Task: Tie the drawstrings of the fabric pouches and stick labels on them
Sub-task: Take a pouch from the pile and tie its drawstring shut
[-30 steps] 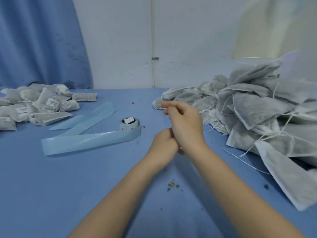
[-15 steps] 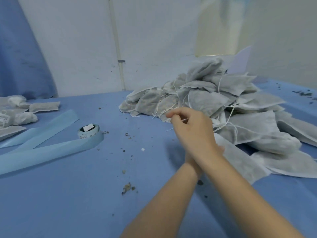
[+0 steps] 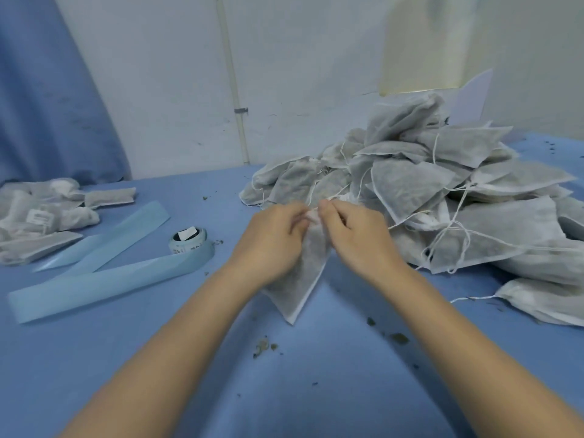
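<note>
Both hands now uncrossed, side by side: left hand (image 3: pixel 271 238) and right hand (image 3: pixel 354 235) each pinch the neck of one pouch (image 3: pixel 303 279) mid-surface (image 3: pixel 94 358), just off the untied pile (image 3: pixel 442 191), so tying starts, label roll (image 3: pixel 186 241) untouched

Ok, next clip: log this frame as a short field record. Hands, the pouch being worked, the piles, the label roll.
left hand: pinches the top of the pouch
right hand: pinches the top of the pouch
pouch in hands: grey, lower corner touching the blue table
untied pile: right, loose strings
labelled pile: far left
label roll: left of the hands, blue backing strip trailing
</note>
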Tool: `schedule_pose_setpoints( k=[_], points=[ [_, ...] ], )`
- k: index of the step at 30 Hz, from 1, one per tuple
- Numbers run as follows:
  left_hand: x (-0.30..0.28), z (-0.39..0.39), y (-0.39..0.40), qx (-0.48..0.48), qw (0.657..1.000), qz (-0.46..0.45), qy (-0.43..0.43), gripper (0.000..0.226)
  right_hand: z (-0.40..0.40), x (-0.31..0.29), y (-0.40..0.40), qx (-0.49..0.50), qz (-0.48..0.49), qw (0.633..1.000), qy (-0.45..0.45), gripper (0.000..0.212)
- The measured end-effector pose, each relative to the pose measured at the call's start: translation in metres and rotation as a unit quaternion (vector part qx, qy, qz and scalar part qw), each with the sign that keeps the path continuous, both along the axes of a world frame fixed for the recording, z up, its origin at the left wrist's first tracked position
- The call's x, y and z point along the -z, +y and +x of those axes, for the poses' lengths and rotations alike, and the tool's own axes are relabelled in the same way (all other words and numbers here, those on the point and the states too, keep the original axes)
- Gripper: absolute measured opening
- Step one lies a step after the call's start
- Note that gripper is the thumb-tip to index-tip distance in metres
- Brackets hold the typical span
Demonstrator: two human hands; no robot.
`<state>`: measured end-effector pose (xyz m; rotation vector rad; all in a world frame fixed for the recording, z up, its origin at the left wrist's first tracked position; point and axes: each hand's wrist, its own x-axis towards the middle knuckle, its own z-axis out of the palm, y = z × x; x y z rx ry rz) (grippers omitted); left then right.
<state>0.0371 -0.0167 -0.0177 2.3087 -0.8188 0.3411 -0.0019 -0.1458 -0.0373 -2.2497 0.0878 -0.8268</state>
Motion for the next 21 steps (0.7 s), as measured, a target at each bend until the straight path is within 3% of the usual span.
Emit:
schedule_pose_setpoints(
  k=[5,9,12,13,17,19,21],
  points=[
    [-0.004,0.012,0.037,-0.044,0.991,0.116,-0.048,0.023,0.028,0.011,0.025,0.016,-0.032,0.998,0.048,0.052],
    [0.013,0.012,0.048,-0.022,0.991,0.130,-0.009,0.041,0.040,0.021,0.042,0.014,-0.030,0.996,0.079,0.056],
    [0.033,0.016,0.042,0.007,0.994,0.092,0.058,0.085,0.045,0.028,0.046,-0.019,0.050,0.996,0.074,0.049],
    [0.039,0.017,0.039,0.012,0.994,0.088,0.058,0.089,0.046,0.029,0.046,-0.027,0.080,0.994,0.069,0.046],
    [0.052,0.021,0.030,0.039,0.995,0.009,0.091,0.054,0.046,0.033,0.039,-0.036,0.172,0.984,0.038,0.019],
    [0.052,0.024,0.032,0.041,0.997,0.009,0.066,0.045,0.045,0.036,0.031,-0.028,0.123,0.991,0.039,0.025],
    [0.046,0.026,0.038,0.026,0.997,0.069,-0.012,0.048,0.044,0.038,0.025,-0.015,0.105,0.993,0.042,0.036]
  ],
)
